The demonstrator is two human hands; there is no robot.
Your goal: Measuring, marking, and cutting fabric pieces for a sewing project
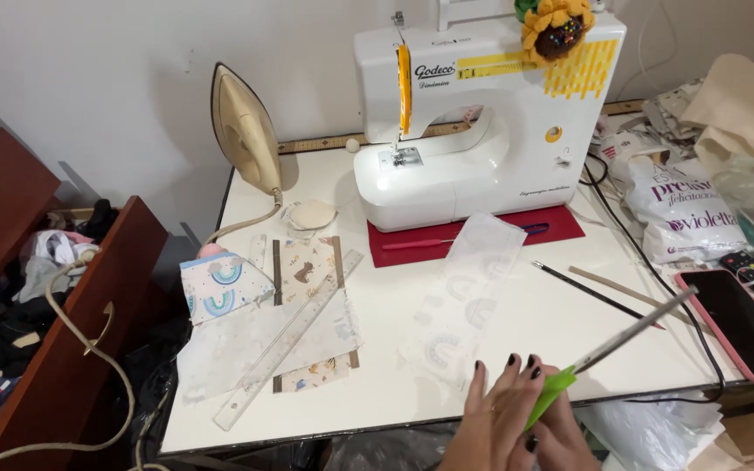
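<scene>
At lower right, the right hand (pixel 560 436) was clamped on green-handled scissors (pixel 604 353), the left hand (pixel 495 414) lay open; their raised tips risked nicking the printed fabric strip (pixel 469 296) or phone (pixel 739 323).

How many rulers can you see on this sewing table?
2: a clear ruler lying diagonally across the fabric pieces, and a wooden ruler along the wall behind the sewing machine, partly hidden.

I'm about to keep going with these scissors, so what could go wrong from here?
The scissors point toward the phone and black cable; a slip could scratch or nick them. The left hand lies close to the blades. The upright iron stands at the table edge, its cord hanging off; a snag could topple it.
</scene>
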